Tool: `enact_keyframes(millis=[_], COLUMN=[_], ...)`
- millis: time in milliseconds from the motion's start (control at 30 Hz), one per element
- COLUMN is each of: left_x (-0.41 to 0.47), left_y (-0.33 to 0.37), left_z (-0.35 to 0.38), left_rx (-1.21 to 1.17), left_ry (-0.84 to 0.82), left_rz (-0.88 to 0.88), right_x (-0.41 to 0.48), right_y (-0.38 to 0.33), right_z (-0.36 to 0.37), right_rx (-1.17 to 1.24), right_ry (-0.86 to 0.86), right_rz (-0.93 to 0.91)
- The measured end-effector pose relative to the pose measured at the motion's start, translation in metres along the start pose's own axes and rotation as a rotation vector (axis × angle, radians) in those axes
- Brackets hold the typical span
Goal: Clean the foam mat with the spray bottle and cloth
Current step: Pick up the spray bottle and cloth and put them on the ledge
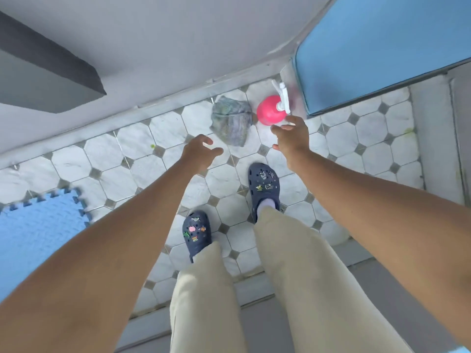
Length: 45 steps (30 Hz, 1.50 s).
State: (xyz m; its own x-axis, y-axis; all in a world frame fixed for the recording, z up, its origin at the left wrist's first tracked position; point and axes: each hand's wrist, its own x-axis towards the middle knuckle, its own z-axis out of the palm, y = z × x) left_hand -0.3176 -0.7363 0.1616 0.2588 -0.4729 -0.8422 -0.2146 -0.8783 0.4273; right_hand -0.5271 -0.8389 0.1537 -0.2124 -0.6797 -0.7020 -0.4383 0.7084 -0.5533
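A pink spray bottle (269,111) with a white trigger head stands on the tiled floor by the wall. Just left of it lies a crumpled grey-green cloth (231,119). My right hand (290,136) hovers right in front of the bottle, fingers spread, holding nothing. My left hand (200,151) is stretched toward the cloth, a little short of it, fingers apart and empty. A blue foam mat (38,233) with interlocking edges lies on the floor at the lower left.
A grey wall (165,47) runs along the far side with a dark ledge (46,72) at upper left. A blue panel (382,47) leans at upper right beside the bottle. My feet in dark clogs (263,184) stand on the tiles.
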Motion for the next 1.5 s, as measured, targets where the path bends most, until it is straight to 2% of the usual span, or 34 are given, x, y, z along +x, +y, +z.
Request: enact_keyframes(millis=[133,300,400,600,733,800,867,967,1100,1300,1500], left_x=[0.058,0.115,0.143,0.203,0.237,0.261,0.269,0.239,0.169,0.019,-0.150], left_y=[0.004,-0.001,-0.007,-0.026,-0.025,-0.031,-0.026,-0.005,0.018,0.070,0.172], left_z=[0.022,0.052,0.067,0.086,0.109,0.120,0.125,0.124,0.090,0.025,-0.032], left_rx=[-0.018,-0.080,-0.147,-0.303,-0.475,-0.520,-0.573,-0.582,-0.419,-0.244,-0.086], left_ry=[-0.028,-0.045,-0.023,0.020,0.051,0.119,0.144,0.150,0.124,0.025,-0.123], left_rz=[-0.119,-0.202,-0.244,-0.438,-0.464,-0.518,-0.455,-0.399,-0.165,0.075,0.361], right_x=[0.053,0.103,0.125,0.157,0.177,0.187,0.192,0.186,0.134,0.000,-0.152], right_y=[0.006,0.020,0.031,0.044,0.049,0.052,0.053,0.053,0.035,-0.009,-0.079], right_z=[-0.003,-0.010,-0.005,0.012,0.021,0.023,0.019,0.001,-0.023,-0.083,-0.187], right_rx=[-0.161,-0.299,-0.300,-0.319,-0.280,-0.254,-0.254,-0.284,-0.206,0.028,0.122], right_ry=[0.011,-0.057,-0.078,-0.130,-0.108,-0.108,-0.138,-0.172,-0.169,-0.094,0.007], right_rz=[-0.036,-0.115,-0.177,-0.318,-0.375,-0.397,-0.425,-0.456,-0.442,-0.364,-0.384])
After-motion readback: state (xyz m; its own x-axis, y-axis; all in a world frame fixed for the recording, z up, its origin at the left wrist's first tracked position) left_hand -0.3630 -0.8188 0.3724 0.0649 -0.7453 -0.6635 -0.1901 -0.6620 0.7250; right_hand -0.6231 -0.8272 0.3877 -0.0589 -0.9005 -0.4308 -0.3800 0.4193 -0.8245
